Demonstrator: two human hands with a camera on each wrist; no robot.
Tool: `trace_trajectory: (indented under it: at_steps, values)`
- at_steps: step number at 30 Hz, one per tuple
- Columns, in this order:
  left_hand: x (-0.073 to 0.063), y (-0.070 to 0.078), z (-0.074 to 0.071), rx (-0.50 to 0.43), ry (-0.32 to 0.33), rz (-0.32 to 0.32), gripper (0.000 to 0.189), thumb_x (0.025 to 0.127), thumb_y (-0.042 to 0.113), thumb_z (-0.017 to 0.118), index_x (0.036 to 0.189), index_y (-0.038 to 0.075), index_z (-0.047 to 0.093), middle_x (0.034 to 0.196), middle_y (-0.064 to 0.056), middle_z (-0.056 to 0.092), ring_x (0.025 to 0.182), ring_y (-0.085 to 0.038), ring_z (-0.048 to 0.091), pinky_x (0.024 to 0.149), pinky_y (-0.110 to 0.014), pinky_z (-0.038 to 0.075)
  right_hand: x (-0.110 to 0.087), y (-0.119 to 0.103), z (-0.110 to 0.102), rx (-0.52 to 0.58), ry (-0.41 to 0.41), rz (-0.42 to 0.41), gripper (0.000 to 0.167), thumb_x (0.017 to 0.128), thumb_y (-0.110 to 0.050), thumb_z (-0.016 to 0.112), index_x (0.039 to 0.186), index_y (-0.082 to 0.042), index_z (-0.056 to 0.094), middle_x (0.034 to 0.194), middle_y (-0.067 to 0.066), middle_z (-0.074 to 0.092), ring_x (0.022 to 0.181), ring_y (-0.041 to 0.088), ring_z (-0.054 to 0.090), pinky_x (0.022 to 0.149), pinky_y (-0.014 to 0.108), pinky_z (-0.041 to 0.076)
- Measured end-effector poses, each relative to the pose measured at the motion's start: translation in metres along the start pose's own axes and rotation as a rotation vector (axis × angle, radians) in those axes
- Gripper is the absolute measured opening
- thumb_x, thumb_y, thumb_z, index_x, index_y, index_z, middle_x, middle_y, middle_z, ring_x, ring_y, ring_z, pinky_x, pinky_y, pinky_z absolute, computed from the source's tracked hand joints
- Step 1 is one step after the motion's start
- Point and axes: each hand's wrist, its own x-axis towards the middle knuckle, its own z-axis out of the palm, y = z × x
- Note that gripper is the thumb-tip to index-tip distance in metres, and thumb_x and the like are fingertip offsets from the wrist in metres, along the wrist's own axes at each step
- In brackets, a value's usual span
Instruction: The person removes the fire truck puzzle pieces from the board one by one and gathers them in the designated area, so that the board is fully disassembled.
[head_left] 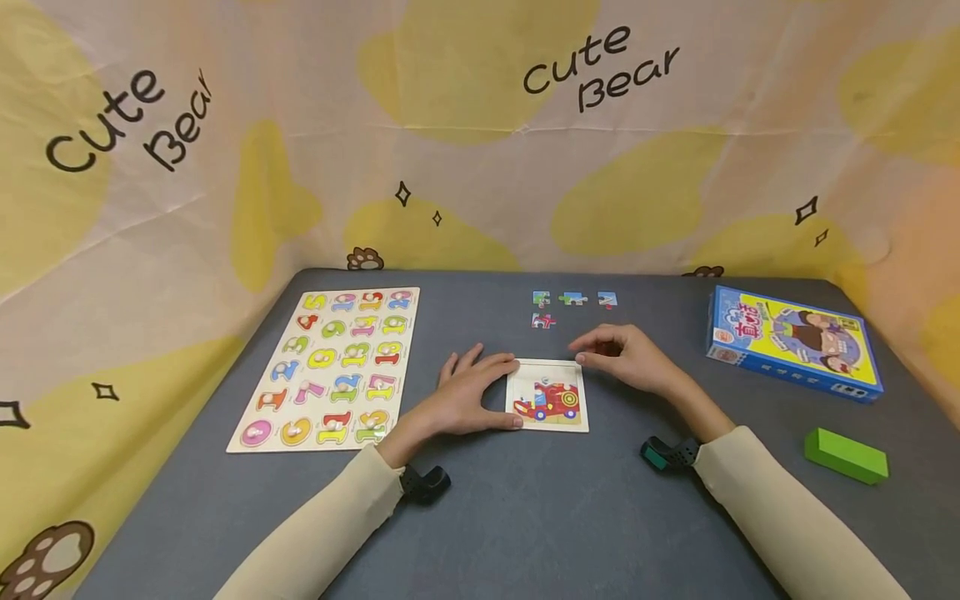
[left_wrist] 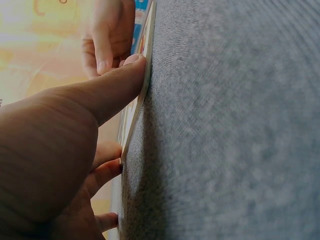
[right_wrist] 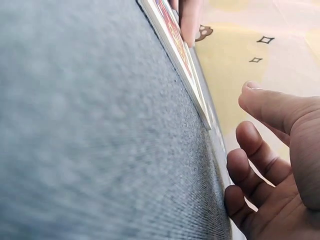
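Observation:
A small square jigsaw board (head_left: pixel 547 402) with a picture of a red vehicle lies on the grey table. My left hand (head_left: pixel 472 400) rests at its left side, thumb on the near left corner and index finger at the far left corner; in the left wrist view the thumb (left_wrist: pixel 112 82) lies straight against the board's edge. By the far right corner hovers my right hand (head_left: pixel 626 358), loosely bent. A gap shows between its thumb (right_wrist: pixel 270 105) and fingers, with nothing held. Several loose jigsaw pieces (head_left: pixel 573 298) lie beyond the board.
To the left lies a white number puzzle board (head_left: pixel 322 367) with colourful numerals. A blue and yellow box (head_left: pixel 795 342) sits at the far right, with a green block (head_left: pixel 846 456) nearer to me. A patterned cloth (head_left: pixel 480 125) hangs behind the table.

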Motion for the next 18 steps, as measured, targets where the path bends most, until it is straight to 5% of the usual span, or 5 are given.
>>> trace_trajectory:
  at_steps: [18]
  values:
    - [0.0,0.001,-0.001,-0.006,0.0,-0.006,0.084,0.083,0.053,0.079,0.154,0.022,0.047,0.163,0.002,0.039,0.159,-0.039,0.01,0.123,-0.067,-0.002,-0.007,-0.015,0.017,-0.057,-0.102,-0.116,0.026,0.091,-0.01,0.077,0.117,-0.011,0.077,0.093,-0.001,0.067,0.083,0.017,0.055,0.073,0.026,0.048]
